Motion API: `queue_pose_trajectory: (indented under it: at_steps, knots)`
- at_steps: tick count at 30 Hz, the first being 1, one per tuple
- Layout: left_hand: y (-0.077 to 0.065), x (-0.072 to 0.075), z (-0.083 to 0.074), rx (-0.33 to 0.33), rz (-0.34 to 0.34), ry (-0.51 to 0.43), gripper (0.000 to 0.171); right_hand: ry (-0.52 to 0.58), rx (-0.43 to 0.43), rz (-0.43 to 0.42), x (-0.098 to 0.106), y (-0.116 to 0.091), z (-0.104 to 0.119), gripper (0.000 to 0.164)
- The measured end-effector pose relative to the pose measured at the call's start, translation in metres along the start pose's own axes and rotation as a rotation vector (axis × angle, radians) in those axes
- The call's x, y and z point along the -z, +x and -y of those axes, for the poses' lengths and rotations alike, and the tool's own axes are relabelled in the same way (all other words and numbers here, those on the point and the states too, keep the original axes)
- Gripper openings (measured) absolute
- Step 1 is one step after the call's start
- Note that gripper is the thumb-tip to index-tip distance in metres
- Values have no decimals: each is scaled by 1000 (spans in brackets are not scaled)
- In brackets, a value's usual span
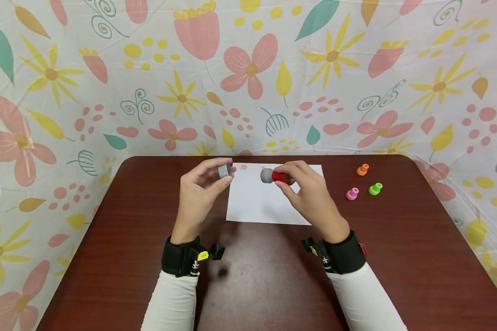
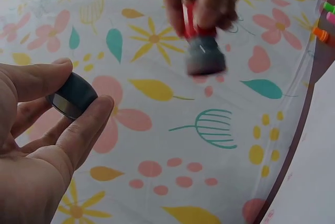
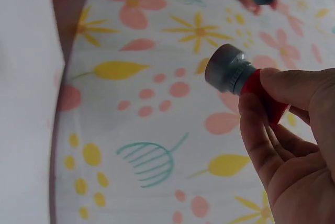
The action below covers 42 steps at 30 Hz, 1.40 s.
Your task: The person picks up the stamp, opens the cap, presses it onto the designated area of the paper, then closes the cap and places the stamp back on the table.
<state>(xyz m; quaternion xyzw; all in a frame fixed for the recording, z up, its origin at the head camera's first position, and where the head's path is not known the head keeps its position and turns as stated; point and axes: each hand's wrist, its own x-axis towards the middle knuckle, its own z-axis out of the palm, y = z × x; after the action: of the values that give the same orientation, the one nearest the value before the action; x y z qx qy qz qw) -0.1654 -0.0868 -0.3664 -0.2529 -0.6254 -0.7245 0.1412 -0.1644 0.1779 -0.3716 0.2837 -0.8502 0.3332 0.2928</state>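
Observation:
Over the left edge of the white paper, my left hand pinches a short grey cap between thumb and fingers. In the left wrist view the cap is a hollow-looking dark cylinder, tilted. My right hand holds a small stamp by its red handle. Its grey round head points left toward the cap, a gap apart from it. The right wrist view shows the stamp head uncovered beyond the fingertips. Small red prints mark the paper's top edge.
Right of the paper, three small peg-shaped pieces stand on the brown table: orange, pink and green. A flower-patterned cloth hangs behind and beside the table.

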Motion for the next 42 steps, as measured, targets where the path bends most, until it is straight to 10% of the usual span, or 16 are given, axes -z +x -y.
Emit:
queue_pose_trajectory:
  at_steps: [42]
  knots:
    - [2, 21, 0, 7, -110, 65, 35, -149, -71, 509, -118, 71, -52, 15]
